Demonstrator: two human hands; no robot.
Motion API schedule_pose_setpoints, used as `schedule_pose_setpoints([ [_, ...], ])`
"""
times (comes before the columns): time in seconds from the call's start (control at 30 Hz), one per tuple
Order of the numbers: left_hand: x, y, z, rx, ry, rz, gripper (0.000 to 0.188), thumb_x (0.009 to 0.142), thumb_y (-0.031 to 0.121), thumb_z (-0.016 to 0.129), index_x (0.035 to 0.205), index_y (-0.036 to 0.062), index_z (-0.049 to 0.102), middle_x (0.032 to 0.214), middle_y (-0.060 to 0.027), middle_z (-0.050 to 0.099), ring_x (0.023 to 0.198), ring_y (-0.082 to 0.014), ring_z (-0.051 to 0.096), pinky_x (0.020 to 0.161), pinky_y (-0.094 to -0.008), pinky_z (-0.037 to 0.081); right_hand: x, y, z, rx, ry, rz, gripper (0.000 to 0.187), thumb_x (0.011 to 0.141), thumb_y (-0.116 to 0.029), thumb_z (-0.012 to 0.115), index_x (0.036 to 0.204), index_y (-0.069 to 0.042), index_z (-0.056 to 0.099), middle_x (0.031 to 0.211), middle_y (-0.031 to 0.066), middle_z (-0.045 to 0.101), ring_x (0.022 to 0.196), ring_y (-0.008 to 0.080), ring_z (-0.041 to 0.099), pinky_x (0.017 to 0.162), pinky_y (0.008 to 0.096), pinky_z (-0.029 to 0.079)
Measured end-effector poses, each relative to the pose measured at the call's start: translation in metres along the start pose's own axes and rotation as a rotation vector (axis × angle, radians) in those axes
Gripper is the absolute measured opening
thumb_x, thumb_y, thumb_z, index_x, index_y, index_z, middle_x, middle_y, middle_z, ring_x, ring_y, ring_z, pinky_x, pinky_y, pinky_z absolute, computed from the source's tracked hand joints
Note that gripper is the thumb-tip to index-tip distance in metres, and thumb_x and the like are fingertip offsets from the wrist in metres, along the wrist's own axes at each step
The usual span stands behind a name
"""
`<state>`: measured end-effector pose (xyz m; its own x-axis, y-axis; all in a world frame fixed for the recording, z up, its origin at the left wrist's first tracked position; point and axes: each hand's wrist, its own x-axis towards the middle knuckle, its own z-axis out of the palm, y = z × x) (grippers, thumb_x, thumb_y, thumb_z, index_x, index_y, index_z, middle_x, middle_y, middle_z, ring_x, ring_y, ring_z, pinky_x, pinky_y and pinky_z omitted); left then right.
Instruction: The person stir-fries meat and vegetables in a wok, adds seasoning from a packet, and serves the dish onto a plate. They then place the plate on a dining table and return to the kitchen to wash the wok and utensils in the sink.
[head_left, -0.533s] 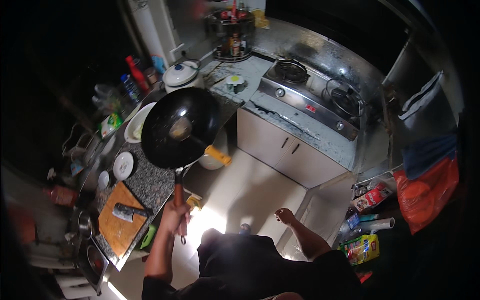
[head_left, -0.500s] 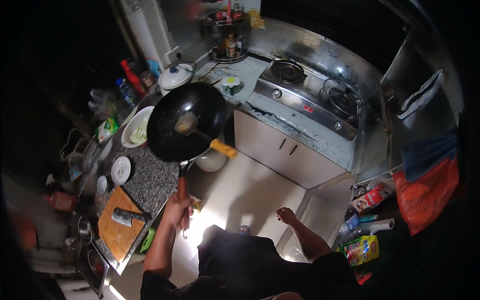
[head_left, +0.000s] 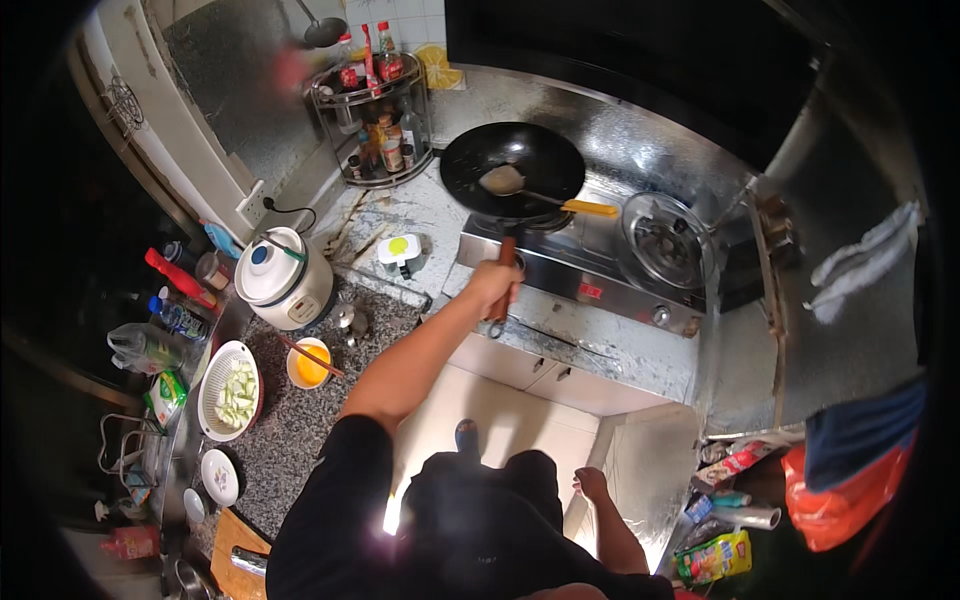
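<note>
My left hand (head_left: 494, 287) is wrapped round the wooden handle (head_left: 508, 249) of a black wok (head_left: 470, 170). The wok is over the left burner of the steel gas stove (head_left: 545, 266); whether it rests fully on it I cannot tell. Inside the wok lies a spatula with a yellow handle (head_left: 590, 208), its metal blade (head_left: 502, 180) against the bottom. Low at my side hangs my right hand (head_left: 590, 483), its fingers loosely bent and apart, with nothing visible in them.
Left counter: white rice cooker (head_left: 290, 285), bowl of beaten egg (head_left: 309, 363) with chopsticks, colander of cut pale-green vegetable (head_left: 229, 392), small plate (head_left: 220, 477), cutting board (head_left: 234, 561) with a cleaver. A bottle rack (head_left: 372, 130) fills the corner. Packages and an orange bag (head_left: 845, 495) are at right.
The wok, with the spatula in it, has moved from above the left counter edge to the left burner, carried by my left hand. My right hand has dropped slightly in view.
</note>
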<state>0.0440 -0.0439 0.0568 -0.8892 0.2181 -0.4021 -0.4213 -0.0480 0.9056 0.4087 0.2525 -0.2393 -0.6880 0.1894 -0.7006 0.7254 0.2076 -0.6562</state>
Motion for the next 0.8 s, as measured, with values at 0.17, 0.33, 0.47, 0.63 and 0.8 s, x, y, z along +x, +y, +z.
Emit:
schedule_pose_setpoints([
  [0.17,0.077,0.014,0.039,-0.067,-0.001,-0.067,0.008,0.070,0.004,0.057,0.067,-0.0026,0.052,0.056,-0.0085,0.052,0.043,-0.0183,0.050,0.041,-0.0308,0.042,0.010,-0.016,0.009,0.078,-0.017,0.101,0.019,0.081,-0.018,0.052,0.084,-0.001,0.059,0.070,0.0087,0.058,0.054,0.0172,0.056,0.045,0.0279,0.045],
  [0.33,0.109,0.013,0.058,-0.001,0.041,-0.077,0.009,0.069,0.004,0.057,0.067,-0.0029,0.052,0.056,-0.0087,0.053,0.043,-0.0179,0.051,0.040,-0.0302,0.041,0.052,-0.039,-0.013,-0.039,-0.147,0.081,0.021,0.082,-0.020,0.052,0.089,-0.001,0.059,0.071,0.0086,0.060,0.055,0.0167,0.058,0.047,0.0271,0.046],
  [0.47,0.112,0.009,0.069,-0.019,0.073,-0.084,0.013,0.072,0.009,0.059,0.072,-0.0030,0.053,0.059,-0.0087,0.053,0.047,-0.0169,0.052,0.043,-0.0287,0.043,0.095,-0.073,-0.048,-0.197,-0.214,0.023,0.022,0.084,-0.020,0.051,0.092,-0.001,0.058,0.076,0.0092,0.062,0.062,0.0183,0.061,0.049,0.0295,0.047],
  [0.63,0.119,-0.033,0.081,-0.176,0.070,-0.088,0.037,0.076,0.028,0.065,0.098,0.0001,0.053,0.068,-0.0070,0.055,0.049,-0.0131,0.052,0.043,-0.0257,0.045,0.125,-0.121,-0.089,-0.187,-0.254,0.057,0.026,0.082,-0.021,0.053,0.098,-0.002,0.055,0.079,0.0092,0.060,0.063,0.0172,0.060,0.050,0.0289,0.045],
  [0.8,0.046,-0.039,0.059,-0.009,0.296,0.118,0.090,0.078,0.055,0.053,0.129,-0.0129,0.023,0.132,-0.0280,0.030,0.123,-0.0333,0.032,0.102,-0.0341,0.027,0.147,-0.127,-0.100,-0.312,-0.437,0.114,0.020,0.079,-0.021,0.052,0.087,-0.003,0.054,0.071,0.0075,0.056,0.057,0.0169,0.055,0.046,0.0283,0.042],
])
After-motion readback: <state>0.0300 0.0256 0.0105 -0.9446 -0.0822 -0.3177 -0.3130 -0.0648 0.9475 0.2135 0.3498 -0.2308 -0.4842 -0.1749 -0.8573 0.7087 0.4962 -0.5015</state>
